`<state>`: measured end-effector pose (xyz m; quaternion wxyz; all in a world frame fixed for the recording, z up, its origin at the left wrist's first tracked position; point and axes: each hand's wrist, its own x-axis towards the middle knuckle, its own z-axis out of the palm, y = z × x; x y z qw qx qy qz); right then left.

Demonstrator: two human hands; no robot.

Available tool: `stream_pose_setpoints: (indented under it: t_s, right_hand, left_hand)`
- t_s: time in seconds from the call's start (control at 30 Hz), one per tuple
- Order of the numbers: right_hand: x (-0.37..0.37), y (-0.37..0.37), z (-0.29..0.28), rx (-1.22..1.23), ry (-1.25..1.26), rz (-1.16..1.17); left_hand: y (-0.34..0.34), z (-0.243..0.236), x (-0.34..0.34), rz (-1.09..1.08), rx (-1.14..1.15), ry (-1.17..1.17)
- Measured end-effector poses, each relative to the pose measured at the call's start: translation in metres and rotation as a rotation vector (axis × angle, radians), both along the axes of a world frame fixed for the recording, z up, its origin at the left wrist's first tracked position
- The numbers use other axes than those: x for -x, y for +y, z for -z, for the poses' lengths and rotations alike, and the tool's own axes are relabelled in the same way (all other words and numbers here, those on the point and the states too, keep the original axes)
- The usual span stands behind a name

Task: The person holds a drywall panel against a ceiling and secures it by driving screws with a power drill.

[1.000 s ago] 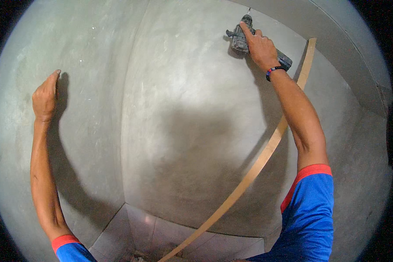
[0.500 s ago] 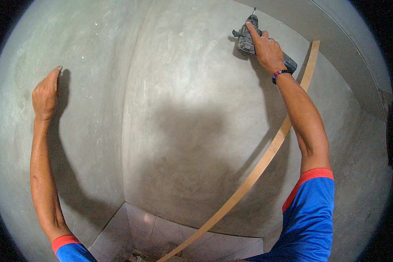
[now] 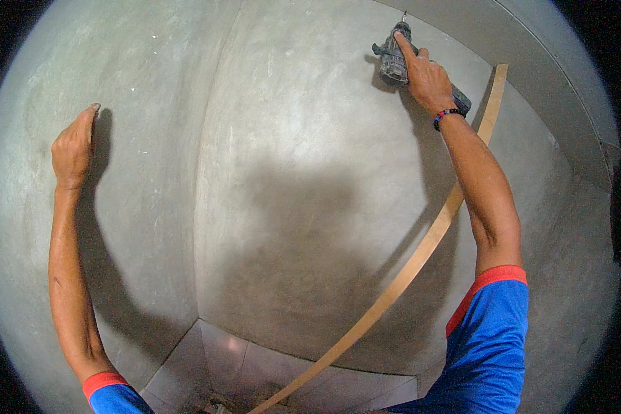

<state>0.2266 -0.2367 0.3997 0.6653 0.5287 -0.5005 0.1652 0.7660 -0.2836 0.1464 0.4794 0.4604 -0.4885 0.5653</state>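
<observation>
My right hand (image 3: 429,81) grips a dusty dark power drill (image 3: 393,63), index finger laid along its body. Its thin bit (image 3: 404,17) points up at the top of the gray plastered wall (image 3: 303,103), just below the overhead edge. A beaded bracelet (image 3: 445,116) circles my right wrist. My left hand (image 3: 74,150) is raised at the left wall (image 3: 134,207), fingers bent and pressed together; whatever is in them, if anything, is hidden.
A long wooden batten (image 3: 414,265) runs diagonally behind my right arm, appearing bowed in the lens. A gray overhead band (image 3: 524,62) borders the top right. Tiled surfaces (image 3: 221,352) line the bottom, with small unclear objects (image 3: 217,403) among them.
My right hand and the drill have shifted slightly right over the last second. My left hand has risen slightly, its fingers still bent.
</observation>
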Motion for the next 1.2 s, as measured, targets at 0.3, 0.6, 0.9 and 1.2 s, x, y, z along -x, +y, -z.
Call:
stream_pose_setpoints:
  t_s: [0.3, 0.6, 0.9, 1.2]
  right_hand:
    - [0.011, 0.000, -0.007, -0.018, 0.008, 0.014]
    - [0.014, -0.010, -0.010, 0.011, -0.006, -0.014]
    - [0.020, -0.014, -0.019, 0.022, 0.003, -0.029]
    - [0.008, 0.001, -0.002, 0.007, -0.017, -0.136]
  left_hand:
    - [0.004, -0.005, 0.006, -0.024, -0.006, 0.003]
    - [0.000, -0.004, 0.001, -0.058, 0.017, -0.034]
    - [0.006, -0.005, 0.005, -0.043, 0.017, -0.021]
    - [0.024, -0.006, 0.024, -0.025, 0.006, 0.019]
